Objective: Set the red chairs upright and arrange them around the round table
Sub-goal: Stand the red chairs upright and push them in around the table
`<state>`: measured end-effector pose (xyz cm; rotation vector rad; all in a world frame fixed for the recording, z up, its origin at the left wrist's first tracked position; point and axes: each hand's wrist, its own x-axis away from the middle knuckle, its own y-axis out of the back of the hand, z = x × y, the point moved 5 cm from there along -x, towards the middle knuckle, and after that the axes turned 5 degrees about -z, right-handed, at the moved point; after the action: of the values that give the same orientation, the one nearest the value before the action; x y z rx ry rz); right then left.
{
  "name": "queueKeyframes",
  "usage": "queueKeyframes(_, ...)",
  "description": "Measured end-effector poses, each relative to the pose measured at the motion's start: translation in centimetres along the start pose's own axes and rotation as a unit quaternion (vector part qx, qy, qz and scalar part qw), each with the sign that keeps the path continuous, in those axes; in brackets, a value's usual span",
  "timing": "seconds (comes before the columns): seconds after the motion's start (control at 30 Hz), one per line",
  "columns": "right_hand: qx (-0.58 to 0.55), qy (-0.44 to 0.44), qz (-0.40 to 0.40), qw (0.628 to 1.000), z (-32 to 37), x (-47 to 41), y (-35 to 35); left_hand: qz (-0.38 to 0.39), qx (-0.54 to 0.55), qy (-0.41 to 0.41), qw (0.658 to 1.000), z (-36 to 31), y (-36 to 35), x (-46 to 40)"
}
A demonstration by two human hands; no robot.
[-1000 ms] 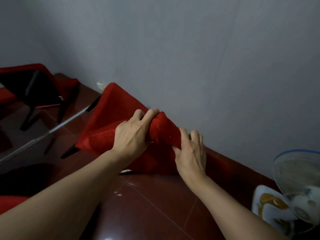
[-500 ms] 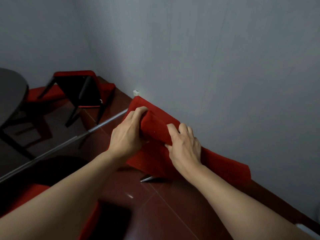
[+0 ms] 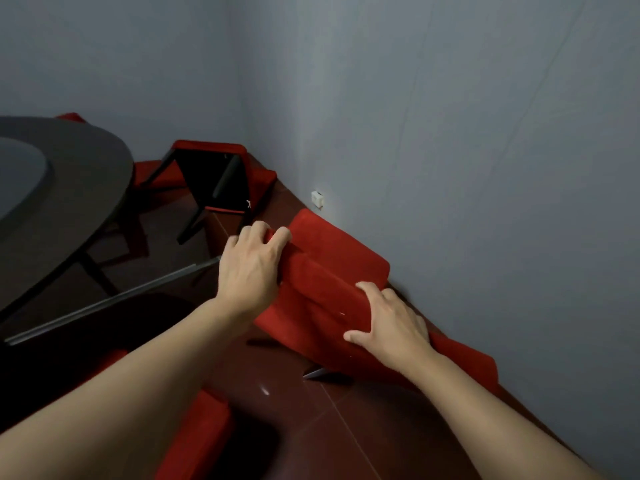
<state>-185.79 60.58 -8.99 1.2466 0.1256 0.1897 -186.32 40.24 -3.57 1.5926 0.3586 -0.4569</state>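
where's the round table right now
The round table sits at the left edge of the head view, left of the overturned red chair in the corner and beyond the left hand.

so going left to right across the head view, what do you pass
round table → tipped chair in the corner → left hand → red chair it grips → right hand on the same chair → wall

I found no readable text, labels, brands or numbers anywhere in the head view; nothing legible on any surface I could see.
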Motion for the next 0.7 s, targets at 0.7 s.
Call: queueKeyframes(0.7,0.023,0.117,-0.013,0.993,8.7,-5.2,-1.8,0.113,-0.141,-0.064,0.981,4.4,-2.2,-1.3)
